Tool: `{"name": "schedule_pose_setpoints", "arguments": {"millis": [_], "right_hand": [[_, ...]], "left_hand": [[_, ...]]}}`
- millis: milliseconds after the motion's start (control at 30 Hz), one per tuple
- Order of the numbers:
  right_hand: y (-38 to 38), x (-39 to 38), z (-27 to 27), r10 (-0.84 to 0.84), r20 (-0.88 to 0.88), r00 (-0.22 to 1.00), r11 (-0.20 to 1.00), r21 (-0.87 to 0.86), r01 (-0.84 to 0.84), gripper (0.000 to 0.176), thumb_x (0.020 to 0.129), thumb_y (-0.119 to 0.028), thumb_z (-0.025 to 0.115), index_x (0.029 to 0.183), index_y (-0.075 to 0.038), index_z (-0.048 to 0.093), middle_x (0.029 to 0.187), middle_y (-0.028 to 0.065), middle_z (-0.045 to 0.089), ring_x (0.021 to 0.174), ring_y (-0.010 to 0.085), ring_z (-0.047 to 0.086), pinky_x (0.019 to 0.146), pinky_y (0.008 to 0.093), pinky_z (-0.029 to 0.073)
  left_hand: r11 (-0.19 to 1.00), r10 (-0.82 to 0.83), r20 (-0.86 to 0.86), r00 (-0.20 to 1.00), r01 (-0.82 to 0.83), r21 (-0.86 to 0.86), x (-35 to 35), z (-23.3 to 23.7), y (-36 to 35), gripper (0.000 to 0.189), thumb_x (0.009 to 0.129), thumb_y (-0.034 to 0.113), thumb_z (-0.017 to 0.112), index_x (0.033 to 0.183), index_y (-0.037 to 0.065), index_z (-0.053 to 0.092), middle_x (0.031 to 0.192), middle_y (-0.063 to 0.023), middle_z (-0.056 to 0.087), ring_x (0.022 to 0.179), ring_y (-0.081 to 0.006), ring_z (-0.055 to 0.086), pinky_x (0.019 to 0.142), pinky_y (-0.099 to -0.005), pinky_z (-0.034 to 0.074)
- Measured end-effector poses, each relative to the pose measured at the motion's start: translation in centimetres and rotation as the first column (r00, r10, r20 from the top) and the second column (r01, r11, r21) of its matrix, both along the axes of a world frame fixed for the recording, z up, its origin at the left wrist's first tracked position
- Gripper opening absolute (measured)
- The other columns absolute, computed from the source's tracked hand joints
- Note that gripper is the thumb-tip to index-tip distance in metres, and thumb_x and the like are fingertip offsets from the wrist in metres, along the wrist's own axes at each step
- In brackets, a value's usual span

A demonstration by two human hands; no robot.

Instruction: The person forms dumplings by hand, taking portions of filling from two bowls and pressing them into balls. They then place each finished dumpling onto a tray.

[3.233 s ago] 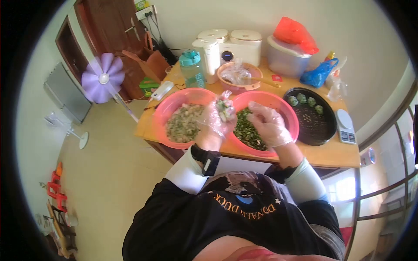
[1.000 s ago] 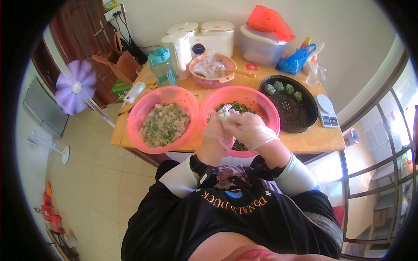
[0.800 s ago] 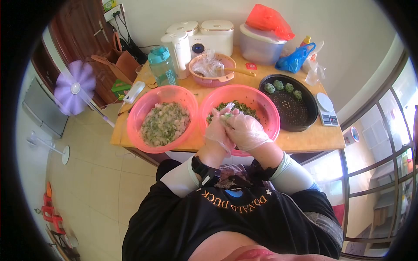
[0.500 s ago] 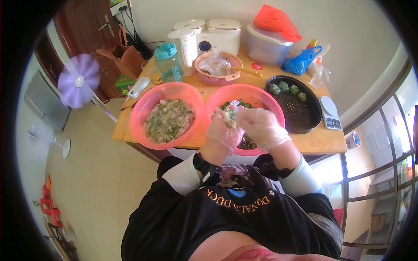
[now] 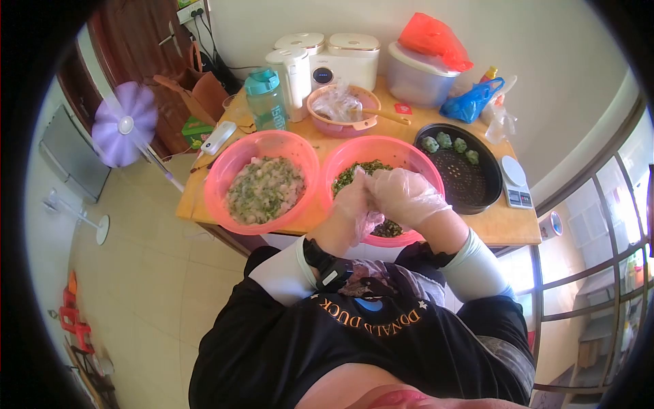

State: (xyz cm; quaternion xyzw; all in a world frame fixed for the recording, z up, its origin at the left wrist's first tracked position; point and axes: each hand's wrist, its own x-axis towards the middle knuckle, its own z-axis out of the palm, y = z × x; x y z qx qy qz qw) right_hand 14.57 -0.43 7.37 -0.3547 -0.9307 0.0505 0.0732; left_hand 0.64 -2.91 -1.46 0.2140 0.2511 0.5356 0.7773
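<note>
My left hand (image 5: 354, 203) and my right hand (image 5: 410, 196), both in clear plastic gloves, meet above the right pink bowl (image 5: 430, 163). Their fingers are closed together around a pale, green-flecked lump, which is now mostly hidden by the gloves. Chopped dark greens (image 5: 371, 165) lie in that bowl beneath my hands. Beside it, the left pink bowl (image 5: 216, 170) holds a pale, lumpy mixture (image 5: 262, 191) mixed with green bits. To the right, several green-flecked balls (image 5: 444, 140) sit along the far side of a round black perforated tray (image 5: 470, 178).
A kitchen scale (image 5: 516, 183) is at the table's right edge. Behind the bowls stand a smaller pink bowl (image 5: 368, 123) with a plastic bag, a teal bottle (image 5: 266, 99), a white appliance (image 5: 347, 61), and a lidded tub (image 5: 419, 75). A purple fan (image 5: 125, 125) spins at left.
My fingers have closed over the pale lump, which showed between them before. My right hand has come in tighter against my left. The view has shifted slightly.
</note>
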Motion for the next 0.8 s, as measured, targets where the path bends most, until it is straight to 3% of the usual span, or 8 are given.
{"name": "schedule_pose_setpoints", "arguments": {"millis": [67, 133, 233, 400, 467, 600, 667, 800], "right_hand": [[-0.5, 0.2, 0.8, 0.08, 0.069, 0.994, 0.997, 0.014, -0.082, 0.021, 0.094, -0.013, 0.054, 0.095, 0.003, 0.067, 0.079, 0.0181, 0.072, 0.072, 0.0324, 0.073, 0.064, 0.0429, 0.058], [-0.1, 0.3, 0.6, 0.1, 0.102, 0.99, 0.995, -0.003, -0.1, 0.021, 0.093, -0.012, 0.054, 0.094, 0.003, 0.069, 0.081, 0.0191, 0.072, 0.073, 0.0322, 0.073, 0.064, 0.0425, 0.058], [-1.0, 0.2, 2.7, 0.058, 0.137, 0.989, 0.993, -0.107, -0.043, 0.02, 0.091, -0.009, 0.056, 0.092, 0.004, 0.071, 0.083, 0.0209, 0.072, 0.074, 0.0325, 0.074, 0.066, 0.042, 0.058], [-0.9, -0.6, 3.5, -0.011, 0.234, 0.972, 0.953, -0.291, 0.081, 0.019, 0.087, -0.005, 0.059, 0.097, 0.005, 0.072, 0.085, 0.0223, 0.071, 0.078, 0.0338, 0.074, 0.066, 0.043, 0.058], [-0.6, -0.5, 3.5, -0.05, 0.254, 0.966, 0.915, -0.377, 0.146, 0.023, 0.093, -0.013, 0.055, 0.106, -0.001, 0.07, 0.094, 0.0194, 0.071, 0.077, 0.0298, 0.073, 0.062, 0.0389, 0.058], [-0.3, 0.3, 3.1, -0.014, 0.124, 0.992, 0.947, -0.317, 0.053, 0.023, 0.092, -0.012, 0.056, 0.107, -0.002, 0.071, 0.092, 0.0197, 0.07, 0.08, 0.0333, 0.072, 0.069, 0.0407, 0.058], [-0.1, 0.5, 2.3, 0.067, 0.095, 0.993, 0.978, -0.205, -0.047, 0.022, 0.091, -0.011, 0.057, 0.105, -0.002, 0.07, 0.093, 0.0197, 0.07, 0.088, 0.0369, 0.069, 0.079, 0.0428, 0.056], [-0.3, 0.3, 2.9, 0.068, 0.179, 0.981, 0.97, -0.242, -0.023, 0.021, 0.09, -0.011, 0.057, 0.103, -0.001, 0.07, 0.098, 0.0208, 0.069, 0.095, 0.0385, 0.067, 0.086, 0.0441, 0.053]], "left_hand": [[0.999, -0.05, -0.048, 0.998, 0.049, -0.022, 0.1, 1.4, -0.5, 0.056, 0.107, 0.058, 0.032, 0.11, 0.014, 0.066, 0.093, -0.0011, 0.069, 0.074, -0.0169, 0.06, 0.064, -0.0339, 0.047], [0.975, 0.03, -0.074, 0.997, -0.046, -0.219, 0.9, 2.7, -0.7, 0.058, 0.107, 0.059, 0.031, 0.109, 0.013, 0.066, 0.089, -0.0016, 0.067, 0.067, -0.0158, 0.057, 0.057, -0.032, 0.044], [0.991, -0.101, 0.09, 0.991, 0.108, -0.077, 0.0, 0.6, -0.2, 0.057, 0.107, 0.059, 0.031, 0.106, 0.013, 0.065, 0.085, -0.0024, 0.065, 0.06, -0.0152, 0.054, 0.048, -0.0289, 0.04], [0.987, -0.056, 0.017, 0.998, 0.058, -0.147, 0.5, 0.9, -0.1, 0.059, 0.107, 0.06, 0.03, 0.102, 0.013, 0.065, 0.081, -0.0033, 0.064, 0.054, -0.0151, 0.052, 0.042, -0.0265, 0.035], [0.99, -0.061, 0.012, 0.998, 0.062, -0.13, 0.7, 1.5, -0.4, 0.059, 0.107, 0.06, 0.031, 0.101, 0.013, 0.065, 0.079, -0.0034, 0.064, 0.053, -0.0151, 0.052, 0.042, -0.0264, 0.036], [0.988, -0.009, -0.01, 1.0, 0.007, -0.155, 1.0, 2.1, -0.4, 0.058, 0.106, 0.061, 0.034, 0.098, 0.013, 0.065, 0.076, -0.0037, 0.062, 0.052, -0.0146, 0.051, 0.041, -0.0255, 0.034], [0.988, 0.012, -0.001, 1.0, -0.012, -0.152, 0.8, 1.5, -0.2, 0.058, 0.105, 0.062, 0.034, 0.097, 0.013, 0.065, 0.075, -0.0036, 0.062, 0.052, -0.0143, 0.051, 0.041, -0.0251, 0.034], [0.991, -0.052, 0.085, 0.995, 0.062, -0.119, 0.5, 1.5, -0.5, 0.056, 0.105, 0.061, 0.036, 0.098, 0.013, 0.064, 0.075, -0.0022, 0.062, 0.053, -0.0136, 0.053, 0.041, -0.0248, 0.036]]}}
